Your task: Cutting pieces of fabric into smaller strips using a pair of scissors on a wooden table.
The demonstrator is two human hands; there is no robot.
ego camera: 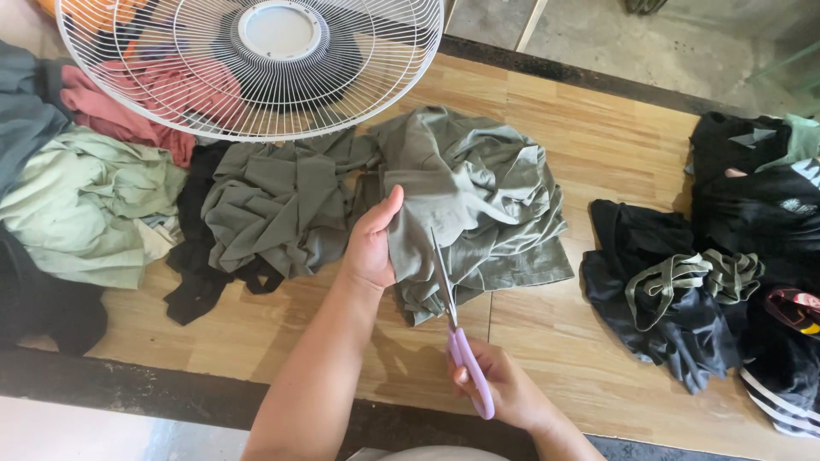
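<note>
Fingers of the left hand pinch a fold of the crumpled olive-green cotton garment, thumb on top, lifting its edge slightly off the light wooden plank bench. Fingers of the right hand are clenched around the lilac plastic handles of a pair of steel-bladed scissors; the blades point away from the person and meet the garment's lower edge just right of the left thumb. Whether the blades are parted cannot be told. Left of the held garment lies a second bundle of grey-green cloth, touching it, with a strip of black fabric beneath. Farther left sit a pale mint-green cloth and a dusty pink cloth. Beyond the hands, a round white wire fan guard overhangs the pile. Well to the right of the right hand lies a heap of black garments carrying a looped olive-green trim strip.
</note>
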